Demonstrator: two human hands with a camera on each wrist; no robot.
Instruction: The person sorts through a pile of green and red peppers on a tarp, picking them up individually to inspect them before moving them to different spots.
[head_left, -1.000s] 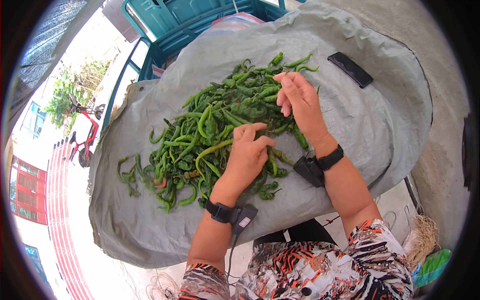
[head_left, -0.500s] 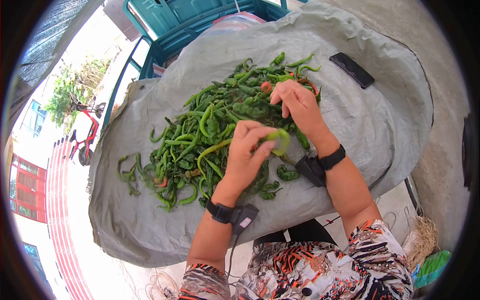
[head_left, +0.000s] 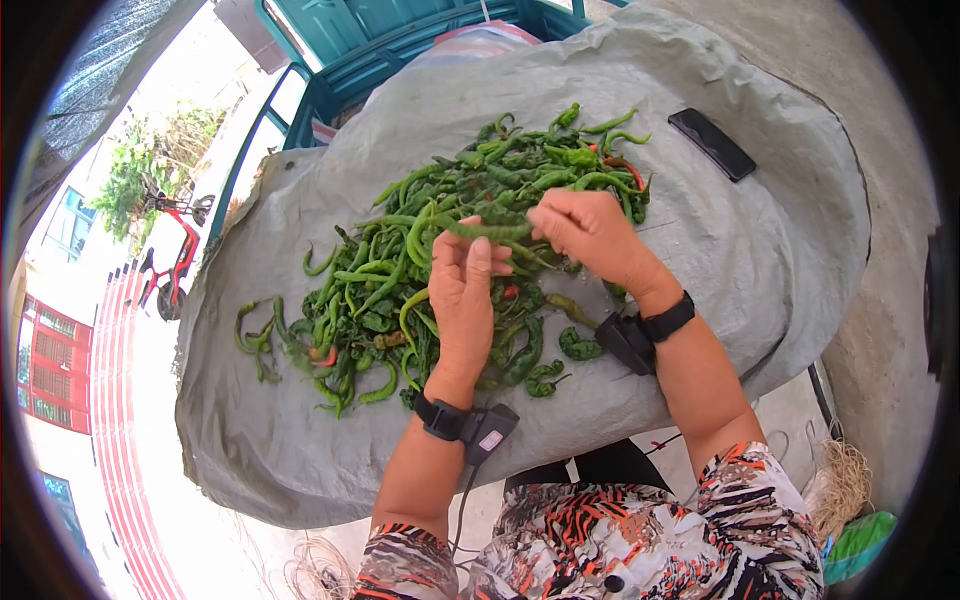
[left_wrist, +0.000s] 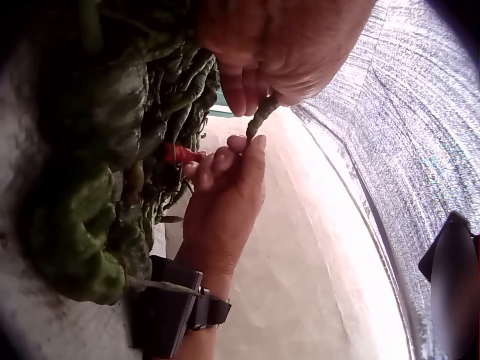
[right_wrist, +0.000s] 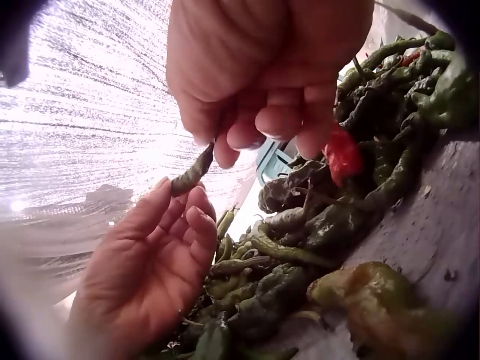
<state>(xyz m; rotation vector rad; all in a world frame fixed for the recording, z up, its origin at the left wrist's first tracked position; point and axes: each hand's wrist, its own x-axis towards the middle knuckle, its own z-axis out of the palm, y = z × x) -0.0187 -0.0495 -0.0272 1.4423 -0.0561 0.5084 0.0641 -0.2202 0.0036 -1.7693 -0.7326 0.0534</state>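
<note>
Both hands hold one green chili pepper [head_left: 495, 230] over the pile, stretched between them. My left hand [head_left: 463, 305] grips one end between thumb and fingers, palm turned up. My right hand [head_left: 595, 240] pinches the other end with its fingertips, as the green pepper [right_wrist: 193, 171] shows in the right wrist view. Below and around them spreads a heap of green peppers [head_left: 375, 285], some wrinkled. A red pepper [head_left: 625, 172] lies at the heap's far right. In the right wrist view a red pepper [right_wrist: 343, 155] appears behind the right fingers.
A grey tarp [head_left: 275, 450] lies under the heap. A black phone [head_left: 712, 145] rests on it at the far right. Two wrinkled green peppers [head_left: 578, 344] lie near the front. Behind the tarp stands a teal metal cart bed [head_left: 345, 50]; a red bike [head_left: 180, 262] is off left.
The left hand turned palm up and moved away from the body, carrying a green pepper. The right hand came down and left to its other end. A red pepper now shows at the heap's far right.
</note>
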